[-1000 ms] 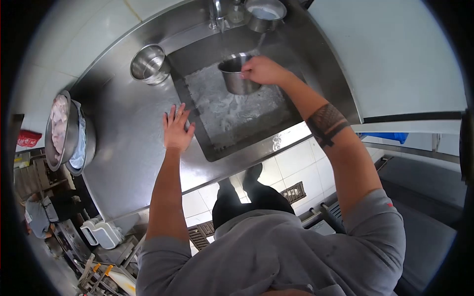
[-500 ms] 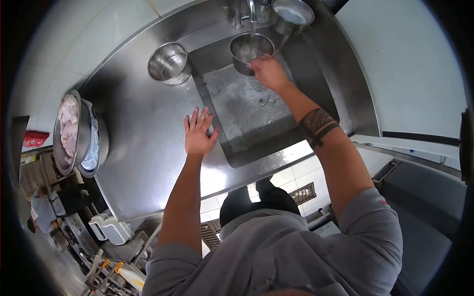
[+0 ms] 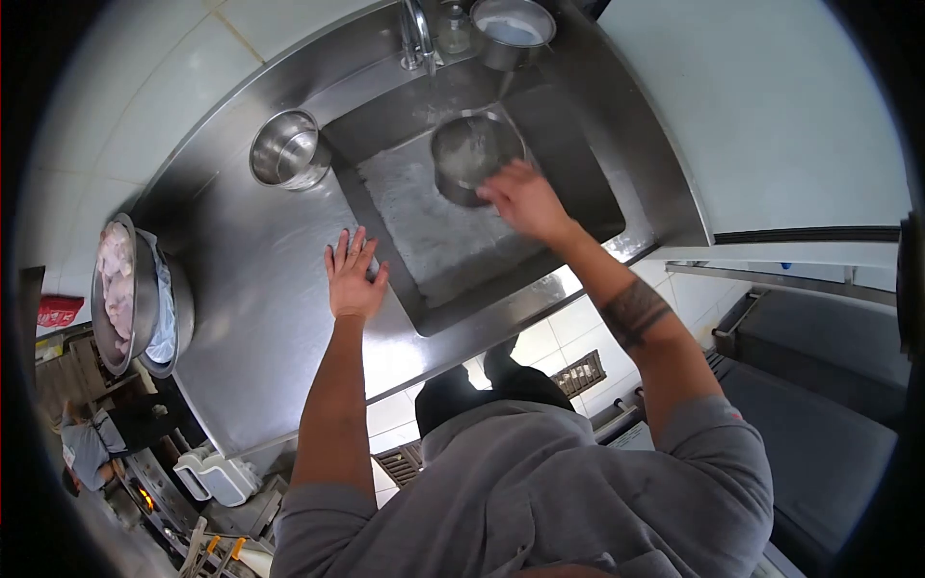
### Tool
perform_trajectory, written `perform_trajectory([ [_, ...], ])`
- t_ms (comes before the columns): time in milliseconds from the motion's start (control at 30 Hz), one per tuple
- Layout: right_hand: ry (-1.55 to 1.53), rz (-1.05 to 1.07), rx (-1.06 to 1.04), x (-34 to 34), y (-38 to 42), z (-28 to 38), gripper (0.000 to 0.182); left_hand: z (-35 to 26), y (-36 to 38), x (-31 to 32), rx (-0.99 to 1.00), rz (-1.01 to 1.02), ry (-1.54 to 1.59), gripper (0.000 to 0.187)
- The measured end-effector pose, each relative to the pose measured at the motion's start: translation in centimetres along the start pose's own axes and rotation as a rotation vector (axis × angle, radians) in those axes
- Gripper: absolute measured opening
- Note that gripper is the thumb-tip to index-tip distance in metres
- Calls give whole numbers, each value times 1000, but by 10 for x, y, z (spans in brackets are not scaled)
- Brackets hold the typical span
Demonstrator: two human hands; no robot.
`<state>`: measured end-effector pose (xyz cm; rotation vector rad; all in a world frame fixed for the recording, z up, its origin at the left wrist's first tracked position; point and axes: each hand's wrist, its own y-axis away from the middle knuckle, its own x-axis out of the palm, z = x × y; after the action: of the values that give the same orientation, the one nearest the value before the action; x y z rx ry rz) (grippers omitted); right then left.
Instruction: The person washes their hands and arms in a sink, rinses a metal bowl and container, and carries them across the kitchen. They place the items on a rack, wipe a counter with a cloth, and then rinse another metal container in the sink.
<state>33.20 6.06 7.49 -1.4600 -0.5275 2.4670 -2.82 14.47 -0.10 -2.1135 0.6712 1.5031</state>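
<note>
My right hand (image 3: 527,199) grips the near rim of a round steel pot (image 3: 464,183) over the sink basin (image 3: 414,226). Both hand and pot are smeared by motion, and the pot's inside looks wet. On the steel counter (image 3: 260,318), left of the basin, my left hand (image 3: 354,276) lies flat with its fingers spread. A second steel pot (image 3: 289,149) stands beyond it, near the basin's left edge. Above the basin's far edge is the faucet (image 3: 418,37), with a little water showing below its spout.
Behind the sink stand a metal bowl (image 3: 514,34) with pale contents and a glass jar (image 3: 453,31). Bowls (image 3: 123,299) holding raw meat sit at the counter's left end. At lower left are white plastic containers (image 3: 217,477) and a co-worker (image 3: 87,448) near a flame.
My right hand has pulled the pot from under the faucet stream towards me. The view has shifted, so the counter things appear further left. My left hand stays flat on the counter.
</note>
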Motion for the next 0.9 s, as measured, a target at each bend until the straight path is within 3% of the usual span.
perform_trajectory([
  [133, -136, 286, 157, -69, 61, 27, 15, -1, 0, -2, 3, -19, -1, 47],
  [267, -238, 680, 405, -107, 67, -10, 23, -1, 1, -3, -9, -7, 8, 46],
  [333, -48, 655, 566, -122, 24, -34, 29, -1, 2, -4, -12, -14, 9, 46],
  [367, -107, 593, 713, -124, 5, -60, 33, -2, 2, -7, -10, -14, 19, 46],
  [400, -92, 615, 693, -133, -27, -90, 35, -2, 2, -8, -9, -18, 28, 46],
  [433, -144, 475, 734, -139, -53, -112, 50, -2, 2, -8, -19, -22, 28, 46],
  [500, 45, 402, 690, -153, -109, -147, 60, -2, 2, -9, -16, -28, 38, 47],
  [600, 160, 492, 804, -169, -162, -132, 68, 1, 3, -8, -12, -22, 44, 48],
  [733, 131, 520, 717, -144, -175, -119, 67, 3, 4, -8, -40, -21, 46, 48],
  [800, 118, 600, 582, -122, -162, -111, 69, 5, 4, -8, -26, -13, 56, 48],
  [833, 209, 526, 349, -100, -151, -116, 65, 5, 3, -8, -26, -22, 58, 47],
  [867, 207, 528, 342, -93, -154, -104, 65, 6, 4, -7, -32, -25, 55, 47],
  [900, 188, 667, 309, -81, -154, -83, 59, 7, 4, -6, -28, -27, 55, 47],
])
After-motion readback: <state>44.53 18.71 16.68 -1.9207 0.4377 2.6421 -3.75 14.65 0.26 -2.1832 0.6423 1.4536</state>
